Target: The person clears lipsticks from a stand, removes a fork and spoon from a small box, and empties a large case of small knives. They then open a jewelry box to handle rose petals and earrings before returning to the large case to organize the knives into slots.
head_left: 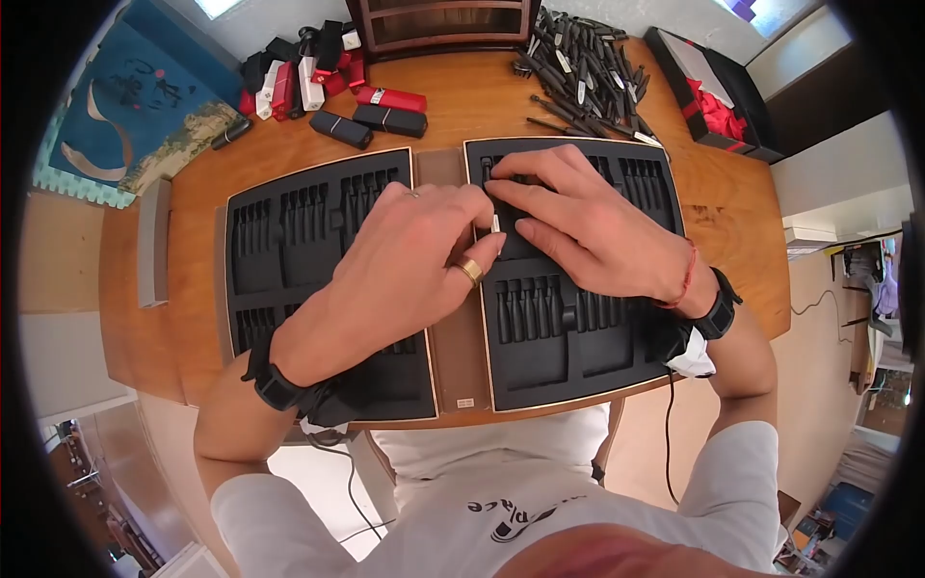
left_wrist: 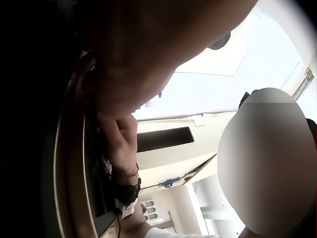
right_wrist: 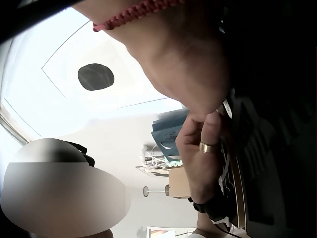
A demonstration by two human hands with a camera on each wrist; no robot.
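An open two-leaf case lies before me, its left black tray and right black tray both holding rows of slim black pen-like pieces. My left hand reaches over the case's brown spine. Its thumb and forefinger pinch a slim black piece with a white label, mostly hidden by the fingers. Extended fingers of my right hand touch the upper left slots of the right tray, its thumb near the labelled piece. In the right wrist view, the ringed left hand is close against the right hand.
A heap of black pen-like pieces lies at the back right, beside a black box with red ribbon. Red, white and black small boxes are piled back left. A wooden rack stands behind; a blue bag is at far left.
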